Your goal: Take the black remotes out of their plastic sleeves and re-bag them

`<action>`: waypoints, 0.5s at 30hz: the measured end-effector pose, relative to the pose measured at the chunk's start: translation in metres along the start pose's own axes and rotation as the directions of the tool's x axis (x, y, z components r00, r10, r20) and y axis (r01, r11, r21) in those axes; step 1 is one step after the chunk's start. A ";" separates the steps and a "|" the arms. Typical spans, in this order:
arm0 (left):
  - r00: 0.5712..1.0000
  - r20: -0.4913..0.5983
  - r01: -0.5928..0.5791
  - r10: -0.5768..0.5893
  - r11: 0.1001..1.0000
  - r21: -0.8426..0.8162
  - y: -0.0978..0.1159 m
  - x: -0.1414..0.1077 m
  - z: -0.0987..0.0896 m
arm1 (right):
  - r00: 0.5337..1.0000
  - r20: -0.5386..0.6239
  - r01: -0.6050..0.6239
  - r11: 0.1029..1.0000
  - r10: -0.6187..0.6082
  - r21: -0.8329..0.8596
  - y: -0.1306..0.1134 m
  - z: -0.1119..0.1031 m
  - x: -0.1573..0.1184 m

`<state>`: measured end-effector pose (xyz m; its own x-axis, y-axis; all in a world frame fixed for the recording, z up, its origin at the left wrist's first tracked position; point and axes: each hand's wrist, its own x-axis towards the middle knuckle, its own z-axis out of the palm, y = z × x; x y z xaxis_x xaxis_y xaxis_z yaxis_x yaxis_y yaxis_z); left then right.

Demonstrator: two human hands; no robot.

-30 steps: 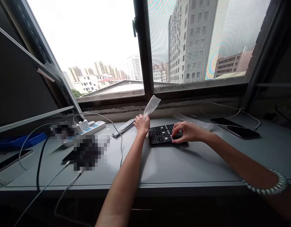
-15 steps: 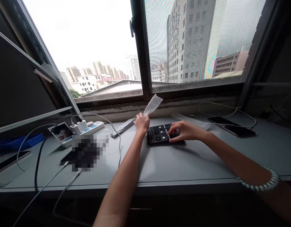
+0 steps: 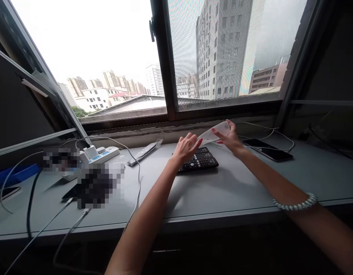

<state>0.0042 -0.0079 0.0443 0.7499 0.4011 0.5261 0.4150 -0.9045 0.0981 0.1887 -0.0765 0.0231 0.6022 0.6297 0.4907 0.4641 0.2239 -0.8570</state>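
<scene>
A clear plastic sleeve (image 3: 212, 133) is stretched between my two hands, above the back of the desk. My left hand (image 3: 187, 148) pinches its near left end. At the far right end, the fingers of my right hand (image 3: 230, 138) are closed around the plastic. Below the sleeve, several black remote controls (image 3: 203, 162) lie side by side on the desk, partly covered by my left hand. Another remote in a clear plastic bag (image 3: 144, 153) lies to the left of them, apart from both hands.
A black phone (image 3: 268, 149) with a white cable lies on the right. On the left stand a white power strip (image 3: 107, 153) with chargers, a blue tray (image 3: 17, 173) and several cables over the grey desk (image 3: 236, 194). The window (image 3: 170, 76) rises behind.
My right hand has left the remote controls and moved up to take the sleeve's far end. My left hand has shifted right with the sleeve, which now tilts right. The view has turned slightly.
</scene>
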 end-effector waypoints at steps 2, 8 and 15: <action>1.000 0.020 0.008 -0.009 0.999 0.038 0.003 0.000 0.003 | 0.998 0.007 -0.060 0.997 0.060 0.058 0.004 -0.001 0.004; 0.970 -0.029 0.244 -0.243 0.968 0.058 -0.016 -0.001 0.008 | 0.986 -0.075 -0.140 0.985 0.148 0.101 0.016 -0.013 0.016; 0.975 -0.091 0.196 -0.202 0.978 -0.068 -0.022 0.000 0.004 | 0.924 -0.100 0.272 0.821 -0.368 -0.502 0.004 -0.022 0.009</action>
<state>-0.0027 0.0129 0.0392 0.6008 0.5608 0.5697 0.5182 -0.8159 0.2566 0.2100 -0.0864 0.0270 0.4512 0.4252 0.7846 0.8710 -0.0181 -0.4910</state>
